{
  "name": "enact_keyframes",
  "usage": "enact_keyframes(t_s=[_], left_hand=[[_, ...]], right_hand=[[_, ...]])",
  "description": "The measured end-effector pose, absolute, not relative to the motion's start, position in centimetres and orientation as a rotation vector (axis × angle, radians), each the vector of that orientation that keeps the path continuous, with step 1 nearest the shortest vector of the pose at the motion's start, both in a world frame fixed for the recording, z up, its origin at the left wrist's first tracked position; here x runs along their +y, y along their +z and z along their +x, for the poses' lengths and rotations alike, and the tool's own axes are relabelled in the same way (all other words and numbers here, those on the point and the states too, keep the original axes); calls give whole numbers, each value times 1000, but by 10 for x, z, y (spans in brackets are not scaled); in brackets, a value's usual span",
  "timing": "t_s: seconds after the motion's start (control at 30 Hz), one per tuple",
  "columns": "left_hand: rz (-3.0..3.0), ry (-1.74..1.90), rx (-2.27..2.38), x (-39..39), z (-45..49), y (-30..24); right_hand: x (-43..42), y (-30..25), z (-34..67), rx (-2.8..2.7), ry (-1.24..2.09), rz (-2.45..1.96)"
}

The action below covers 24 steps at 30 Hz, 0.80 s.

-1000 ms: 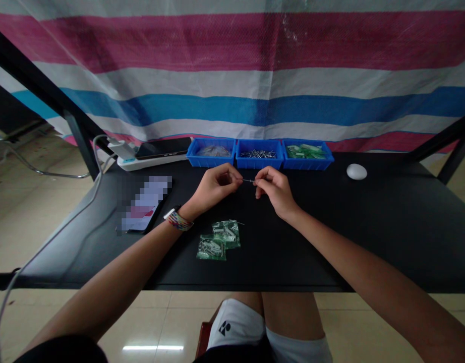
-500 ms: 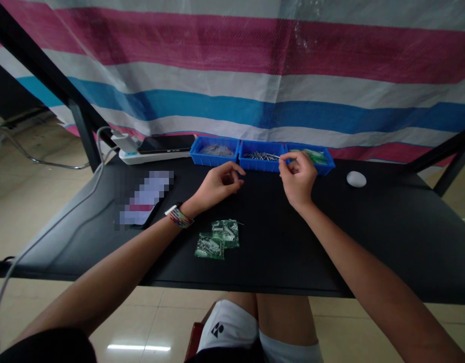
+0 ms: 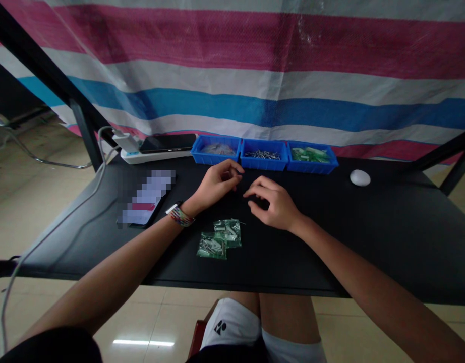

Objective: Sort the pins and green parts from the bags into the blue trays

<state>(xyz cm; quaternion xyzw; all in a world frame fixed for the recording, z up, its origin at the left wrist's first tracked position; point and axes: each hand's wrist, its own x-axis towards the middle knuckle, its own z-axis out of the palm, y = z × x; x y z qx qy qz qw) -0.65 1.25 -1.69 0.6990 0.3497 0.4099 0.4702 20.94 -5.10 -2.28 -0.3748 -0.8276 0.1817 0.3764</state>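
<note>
My left hand point(image 3: 220, 184) is curled above the table, thumb and fingertips close together; whatever lies inside is hidden. Just to its right is my right hand point(image 3: 274, 202), its thumb apart from the bent fingers and nothing visible between them. Behind the hands stand three blue bins in a row. The left bin point(image 3: 214, 160) contains clear plastic pieces, the middle bin point(image 3: 263, 164) loose metal screws point(image 3: 263, 155), and the right bin point(image 3: 312, 167) green-tinted packets point(image 3: 311, 154). Two small green clear bags point(image 3: 212, 246) with screws and white pieces lie partly overlapped in front.
A phone point(image 3: 147, 199) with a blurred screen lies at left. Behind it, a white power strip point(image 3: 151, 156) bears another dark phone point(image 3: 168, 143), and a white cable point(image 3: 51, 229) hangs over the table edge. At right rests a white mouse point(image 3: 360, 178) on the black table point(image 3: 399, 232).
My right hand has come from the bins toward my left hand and its pinch has opened. The thin metal piece it held no longer shows. My left hand stays nearly still.
</note>
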Motion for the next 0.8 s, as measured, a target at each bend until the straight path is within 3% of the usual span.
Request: enact_keyframes(t_s=[0.17, 0.6, 0.8], left_hand=[[1702, 1020, 874, 12, -7, -17], [1696, 993, 849, 15, -9, -19], [1696, 978, 861, 17, -10, -21]], right_hand=[[-66, -17, 195, -2315, 467, -794], [-48, -37, 200, -2196, 428, -972], [-29, -41, 211, -1632, 899, -1086]])
